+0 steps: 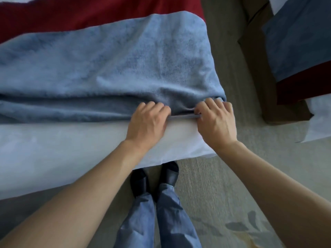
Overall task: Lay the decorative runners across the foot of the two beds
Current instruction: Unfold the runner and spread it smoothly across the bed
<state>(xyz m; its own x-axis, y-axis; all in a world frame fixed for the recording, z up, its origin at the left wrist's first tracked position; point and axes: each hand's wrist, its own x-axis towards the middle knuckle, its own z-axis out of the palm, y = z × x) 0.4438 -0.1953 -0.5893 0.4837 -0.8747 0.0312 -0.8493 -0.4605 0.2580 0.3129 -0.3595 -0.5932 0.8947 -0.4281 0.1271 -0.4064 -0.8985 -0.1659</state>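
Step in hand, as I read it: squaring the near hem of the blue runner (111, 68) along the foot edge of the bed (53, 154). Both hands work close together near the bed's right corner. Left hand (149, 122) has its fingers curled over the hem, gripping the fabric; right hand (215, 122) pinches the same hem just beside it, fingers bent into the cloth. A short taut fold runs between them.

To do it well — likely best to draw the hem straight toward the foot edge, both hands pulling evenly, so the band runs parallel to the strip of white sheet showing below it. Then shift the grip leftward along the hem and repeat; one pull at the corner will probably not clear the long ridge lying across the runner's near part. Smooth with flat palms afterward rather than tugging, since the pile looks soft and would bunch again.

The runner: pale blue, plush, towel-like nap, darker where brushed against the grain. It lies across the bed's width, its right end falling over the right edge. Beyond it sits a red runner (89, 13), also crosswise, its near edge overlapped by the blue.

Second bed (320, 119) at far right across the carpet (223, 176) — blue and dark red bands already lie on it. Shoes (154, 178) stand at the foot edge.
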